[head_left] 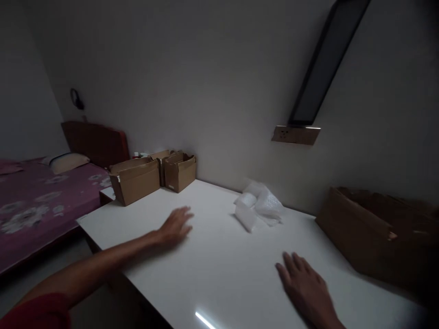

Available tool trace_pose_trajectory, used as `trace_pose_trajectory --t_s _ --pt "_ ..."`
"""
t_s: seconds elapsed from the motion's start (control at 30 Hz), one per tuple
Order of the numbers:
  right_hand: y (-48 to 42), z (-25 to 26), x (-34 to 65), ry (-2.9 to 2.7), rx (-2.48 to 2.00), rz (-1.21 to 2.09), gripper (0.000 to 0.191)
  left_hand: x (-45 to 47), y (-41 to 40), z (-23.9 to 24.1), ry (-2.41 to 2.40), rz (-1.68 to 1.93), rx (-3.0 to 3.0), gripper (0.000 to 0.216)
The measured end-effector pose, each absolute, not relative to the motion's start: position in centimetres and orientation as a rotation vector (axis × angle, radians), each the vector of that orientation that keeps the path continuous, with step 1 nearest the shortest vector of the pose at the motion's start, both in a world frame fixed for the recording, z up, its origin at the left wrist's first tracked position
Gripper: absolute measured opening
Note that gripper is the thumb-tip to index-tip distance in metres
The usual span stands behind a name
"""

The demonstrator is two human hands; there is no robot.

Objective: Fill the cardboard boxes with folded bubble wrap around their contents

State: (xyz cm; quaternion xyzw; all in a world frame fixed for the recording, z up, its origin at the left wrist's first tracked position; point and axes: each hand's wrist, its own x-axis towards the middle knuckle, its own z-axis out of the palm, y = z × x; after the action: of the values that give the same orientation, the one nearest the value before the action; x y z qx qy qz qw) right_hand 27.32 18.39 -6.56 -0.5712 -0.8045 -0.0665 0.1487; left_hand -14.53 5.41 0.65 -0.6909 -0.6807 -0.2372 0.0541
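My left hand (174, 227) hovers over or rests on the left part of the white table (206, 274), fingers apart and somewhat blurred, with nothing in it. My right hand (306, 284) is palm down at the right side of the tabletop, its fingers stretched out and holding nothing. Beyond and between the hands, near the wall, lies a crumpled heap of clear bubble wrap (259, 205). It touches neither hand.
Open cardboard boxes (139, 180) stand at the table's far left, among them a smaller box (181, 172). A larger cardboard box (360, 233) sits at the right. A socket panel (295, 135) is on the wall. Left of the table is a bed (51, 201).
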Motion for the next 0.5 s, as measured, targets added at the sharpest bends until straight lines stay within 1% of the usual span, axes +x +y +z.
trace_pose_trajectory --t_s 0.13,0.2,0.27,0.37,0.5 --pt "17.1 -5.0 19.2 -2.553 -1.5 -0.14 0.058 -21.1 14.0 7.2 -2.147 -0.87 -1.705 0.06" --pt "17.0 -4.4 17.3 -2.611 -1.449 -0.094 0.059 -23.7 17.6 9.9 -2.174 -0.91 -1.576 0.062" --pt "17.1 -4.0 16.8 -2.629 -1.435 -0.062 0.059 -25.5 20.3 11.5 -2.215 -0.919 -1.524 0.054" --pt "17.2 -3.7 17.2 -2.638 -1.449 -0.04 0.059 -26.5 22.5 12.0 -2.301 -0.904 -1.536 0.039" --pt "17.2 -3.5 17.5 -2.642 -1.469 -0.026 0.059 -26.0 21.5 11.6 -2.316 -0.894 -1.625 0.032"
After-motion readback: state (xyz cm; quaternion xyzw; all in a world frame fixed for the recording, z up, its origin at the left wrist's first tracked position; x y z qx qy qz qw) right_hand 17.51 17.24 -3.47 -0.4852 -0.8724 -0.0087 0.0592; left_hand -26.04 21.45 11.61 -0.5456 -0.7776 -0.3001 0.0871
